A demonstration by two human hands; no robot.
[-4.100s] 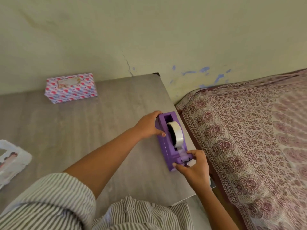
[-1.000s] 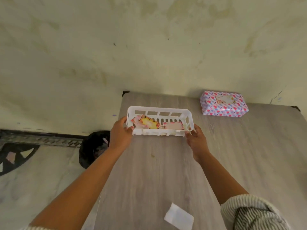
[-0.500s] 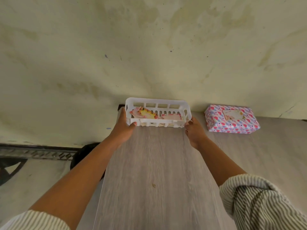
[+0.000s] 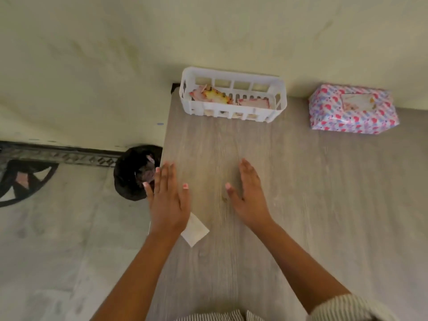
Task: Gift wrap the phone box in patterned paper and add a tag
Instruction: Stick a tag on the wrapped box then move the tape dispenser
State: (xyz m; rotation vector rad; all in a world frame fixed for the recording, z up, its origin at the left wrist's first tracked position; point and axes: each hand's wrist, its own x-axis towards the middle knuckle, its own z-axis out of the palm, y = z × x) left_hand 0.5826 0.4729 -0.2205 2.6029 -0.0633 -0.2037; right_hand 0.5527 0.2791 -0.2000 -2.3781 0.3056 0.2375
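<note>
The wrapped phone box [image 4: 353,109] lay at about 1 o'clock on the bench [image 4: 324,205], against the wall, its patterned paper on and a tag [image 4: 356,101] on its top face. Just beside it, at 12 o'clock, stood a white basket [image 4: 234,112] holding coloured cards. Both hands hovered over the bench with nothing in them: the left hand [image 4: 167,200] at 10 o'clock over the bench edge, fingers [image 4: 165,174] straight and released; the right hand [image 4: 251,198] nearer centre, fingers likewise released. A white paper scrap [image 4: 195,230] lay partly under the left wrist. A black bin [image 4: 135,172] stood on the floor at 9 o'clock.
</note>
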